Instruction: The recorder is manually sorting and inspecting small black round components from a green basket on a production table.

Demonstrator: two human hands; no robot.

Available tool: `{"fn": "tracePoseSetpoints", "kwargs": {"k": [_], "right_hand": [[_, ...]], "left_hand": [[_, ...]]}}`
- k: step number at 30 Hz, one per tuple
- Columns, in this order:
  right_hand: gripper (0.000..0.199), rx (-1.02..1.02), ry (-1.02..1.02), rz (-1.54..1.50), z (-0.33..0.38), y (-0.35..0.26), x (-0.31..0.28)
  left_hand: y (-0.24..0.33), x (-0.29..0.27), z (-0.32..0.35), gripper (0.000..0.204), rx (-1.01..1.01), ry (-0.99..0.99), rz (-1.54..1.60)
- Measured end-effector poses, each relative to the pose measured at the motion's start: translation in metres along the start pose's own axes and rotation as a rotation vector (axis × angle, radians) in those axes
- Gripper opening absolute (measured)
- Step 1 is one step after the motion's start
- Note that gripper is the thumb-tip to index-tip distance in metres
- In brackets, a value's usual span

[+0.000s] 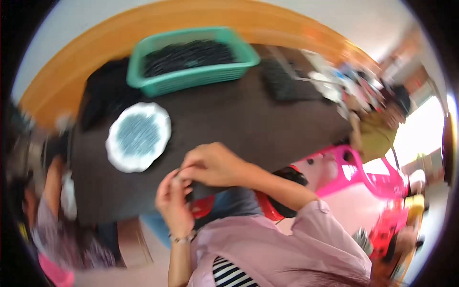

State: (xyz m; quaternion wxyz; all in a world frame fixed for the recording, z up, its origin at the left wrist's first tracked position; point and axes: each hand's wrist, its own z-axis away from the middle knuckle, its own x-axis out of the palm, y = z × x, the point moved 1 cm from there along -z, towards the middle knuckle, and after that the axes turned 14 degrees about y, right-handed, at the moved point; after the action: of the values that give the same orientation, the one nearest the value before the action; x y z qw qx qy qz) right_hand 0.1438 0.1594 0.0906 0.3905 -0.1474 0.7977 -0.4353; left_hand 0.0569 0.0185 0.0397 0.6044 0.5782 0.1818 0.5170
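Observation:
My left hand (175, 203) and my right hand (213, 165) meet above the table's near edge, fingers pinched together. Something small and dark seems to sit between the fingertips, too blurred and covered to name. Just beyond them, to the left, lies a white plate (114, 152) with a wavy rim. Many thin, grey-blue little pieces (139, 134) fill its middle. At the far side of the table stands a green plastic basket (191, 82), holding a heap of small black pieces (191, 56).
The dark brown table (224, 119) carries a black cloth or bag (107, 91) at far left and a dark bundle (284, 81) at far right. A pink plastic chair (351, 170) stands at right, near another person (377, 134). Someone else's arm (52, 186) is at left.

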Motion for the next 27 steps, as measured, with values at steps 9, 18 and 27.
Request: {"fn": "tracePoseSetpoints", "kwargs": {"k": [9, 18, 27], "right_hand": [[0.037, -0.751, -0.130, -1.117, 0.048, -0.117, -0.119], [0.016, -0.749, -0.249, -1.127, 0.052, -0.152, -0.131], [0.021, -0.809, -0.459, -1.082, 0.042, -0.116, -0.112]], "left_hand": [[-0.008, 0.016, -0.016, 0.028, -0.312, -0.142, 0.239], [-0.009, 0.002, -0.010, 0.033, -0.423, -0.192, 0.292], [-0.005, -0.005, -0.007, 0.034, -0.637, -0.301, 0.573]]}}
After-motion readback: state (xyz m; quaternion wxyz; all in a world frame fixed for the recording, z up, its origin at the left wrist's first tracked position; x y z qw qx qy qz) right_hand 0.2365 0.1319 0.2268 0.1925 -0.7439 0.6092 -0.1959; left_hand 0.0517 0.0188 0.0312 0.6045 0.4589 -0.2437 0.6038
